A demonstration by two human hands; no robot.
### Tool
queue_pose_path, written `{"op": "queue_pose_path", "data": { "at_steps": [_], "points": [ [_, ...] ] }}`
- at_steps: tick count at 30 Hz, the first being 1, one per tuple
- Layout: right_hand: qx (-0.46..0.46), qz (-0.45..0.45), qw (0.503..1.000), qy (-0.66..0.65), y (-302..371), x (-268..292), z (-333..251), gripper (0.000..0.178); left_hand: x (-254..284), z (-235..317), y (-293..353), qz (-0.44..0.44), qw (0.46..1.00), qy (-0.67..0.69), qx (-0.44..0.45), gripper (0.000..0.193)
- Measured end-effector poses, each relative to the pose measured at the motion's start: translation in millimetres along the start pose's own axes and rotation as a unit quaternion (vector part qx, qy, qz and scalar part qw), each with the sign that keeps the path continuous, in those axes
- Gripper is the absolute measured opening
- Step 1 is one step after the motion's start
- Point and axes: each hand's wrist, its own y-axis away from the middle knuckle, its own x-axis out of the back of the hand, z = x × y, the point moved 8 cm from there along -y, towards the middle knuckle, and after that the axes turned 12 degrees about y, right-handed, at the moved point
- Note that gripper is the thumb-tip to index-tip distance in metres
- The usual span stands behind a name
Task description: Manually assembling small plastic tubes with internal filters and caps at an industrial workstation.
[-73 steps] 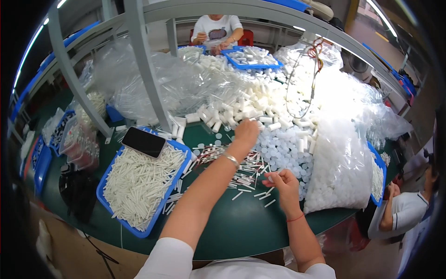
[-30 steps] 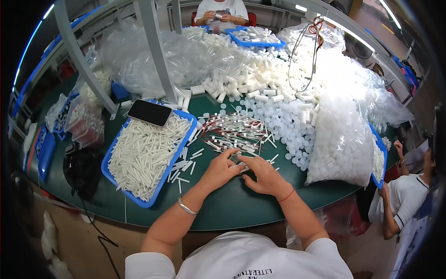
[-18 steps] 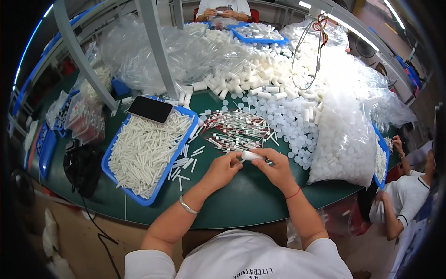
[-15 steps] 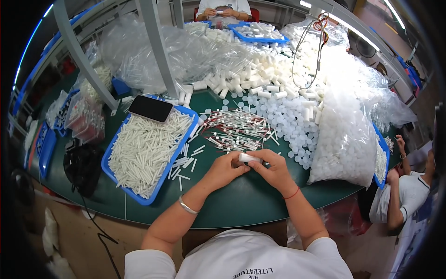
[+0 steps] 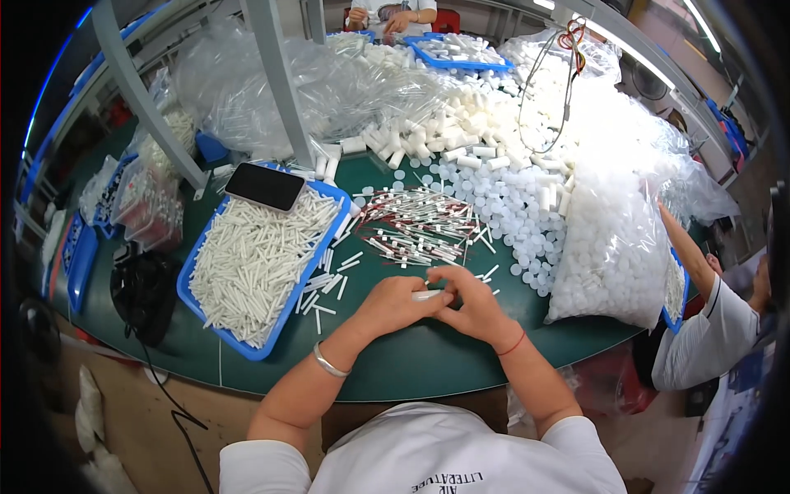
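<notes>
Close to the table's front edge, my left hand (image 5: 393, 303) is closed around a short white plastic tube (image 5: 426, 295), only part of which shows. My right hand (image 5: 476, 306) meets it from the other side, fingers bent and closed at the tube's right end; whatever is between those fingertips is hidden. Just beyond my hands lies a heap of thin white sticks with red wires (image 5: 420, 222). Translucent round caps (image 5: 527, 239) are scattered to its right. Loose white sticks (image 5: 333, 284) lie left of my hands.
A blue tray (image 5: 262, 356) of white sticks stands at left, a phone (image 5: 265, 187) on its far rim. Two grey posts (image 5: 280, 82) rise behind. White tubes (image 5: 469, 123) pile up at the back; a bag of caps (image 5: 609, 263) stands right. Co-workers sit opposite and at right.
My hands have drawn together and now cover more of the tube, with my right fingers arched over its end. The co-worker at right has reached an arm toward the table.
</notes>
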Motion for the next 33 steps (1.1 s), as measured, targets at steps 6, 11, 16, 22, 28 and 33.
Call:
{"op": "queue_pose_path", "data": {
  "at_steps": [6, 11, 16, 22, 28, 33],
  "points": [
    [0.038, -0.002, 0.99, -0.132, -6.3, 9.1, 2.2, 0.04, -21.7, -9.9, 1.2, -0.114, 0.921, 0.369, 0.045, 0.038],
    [0.008, 0.024, 0.99, -0.142, -6.6, 8.5, 17.7, 0.03, -9.0, 2.3, -0.7, 0.017, 0.968, 0.23, -0.102, 0.042],
    [-0.064, -0.098, 0.907, -0.405, -7.0, -16.9, 5.9, 0.051, -23.1, 6.3, 3.5, -0.037, 0.951, 0.298, -0.076, 0.047],
    [-0.092, -0.162, 0.857, -0.48, -1.0, -31.5, 7.5, 0.054, -27.3, 11.8, 6.5, -0.029, 0.948, 0.303, -0.089, 0.048],
    [-0.1, -0.179, 0.851, -0.483, -1.1, -34.4, 16.6, 0.054, -38.1, -0.3, -0.2, -0.063, 0.926, 0.368, -0.049, 0.046],
    [-0.127, -0.178, 0.793, -0.569, -1.2, -34.4, 18.6, 0.052, -45.0, -0.8, 0.5, -0.12, 0.874, 0.47, 0.011, 0.046]
  ]
}}
